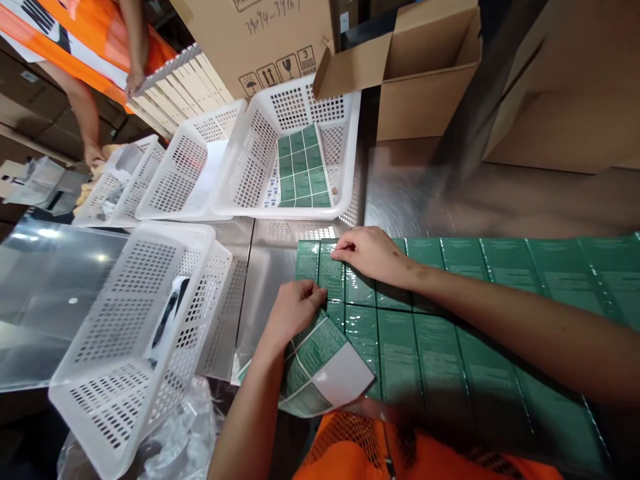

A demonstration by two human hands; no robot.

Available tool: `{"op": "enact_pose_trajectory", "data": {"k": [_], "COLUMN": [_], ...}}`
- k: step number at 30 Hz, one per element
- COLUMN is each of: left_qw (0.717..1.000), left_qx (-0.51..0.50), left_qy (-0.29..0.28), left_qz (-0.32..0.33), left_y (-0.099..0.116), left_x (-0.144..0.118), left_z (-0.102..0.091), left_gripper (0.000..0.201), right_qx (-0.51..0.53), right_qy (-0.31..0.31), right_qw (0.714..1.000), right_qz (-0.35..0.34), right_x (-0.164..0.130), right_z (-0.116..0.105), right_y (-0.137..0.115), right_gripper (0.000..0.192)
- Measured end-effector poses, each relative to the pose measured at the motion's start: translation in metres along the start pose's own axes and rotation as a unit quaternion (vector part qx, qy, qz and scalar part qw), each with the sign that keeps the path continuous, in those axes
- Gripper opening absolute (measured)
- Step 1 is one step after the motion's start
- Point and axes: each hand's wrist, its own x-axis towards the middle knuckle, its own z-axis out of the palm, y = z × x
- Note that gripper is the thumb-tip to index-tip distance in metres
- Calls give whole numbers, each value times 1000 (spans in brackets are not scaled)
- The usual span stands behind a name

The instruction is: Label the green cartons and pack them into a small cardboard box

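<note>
- The green label sheet lies flat on the steel table, straight in front of you; its long axis runs left to right, from the table's middle seam out past the right edge of view.
- Both your hands sit at the sheet's left end, so the work is at that corner, not along its length.
- Your right hand rests palm down on the top-left labels, fingertips pressed on the far edge, open and holding the sheet down rather than gripping.
- Your left hand is nearer you, just left of the sheet, thumb and fingers pinched on a curled strip that lifts off the near-left corner and shows its white back.
- The two hands are near each other but apart, with a label or so between them.
- Beyond the far edge, a basket holds a smaller green sheet; another basket stands tilted to your left.
- Whether the strip is torn free or attached under your left hand is hidden.
- The sheet's near edge is blurred by your orange vest; label print is unreadable.
- A co-worker's hands at the far-left corner are cut off by the frame.
</note>
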Motion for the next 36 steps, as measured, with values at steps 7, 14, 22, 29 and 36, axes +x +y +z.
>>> {"op": "enact_pose_trajectory", "data": {"k": [7, 14, 22, 29, 36], "left_qw": [997, 983, 889, 868, 863], "left_qx": [67, 67, -5, -4, -13], "left_qy": [21, 172, 457, 494, 503], "left_qz": [-11, -3, -22, -40, -51], "left_y": [8, -1, -4, -6, -31], "left_x": [1, -31, -71, -79, -79], "left_z": [0, -9, -17, -12, -19], "left_gripper": [39, 42, 39, 37, 41], "right_qx": [-37, 4, 174, -14, -3], "right_qy": [33, 12, -77, 149, 45], "right_qw": [999, 1000, 975, 920, 778], "right_qz": [-5, 17, -116, -363, -627], "right_x": [-4, 1, -63, -84, -142], "right_z": [5, 1, 12, 27, 9], "right_y": [0, 2, -58, -68, -95], "right_gripper": [19, 35, 36, 15, 34]}}
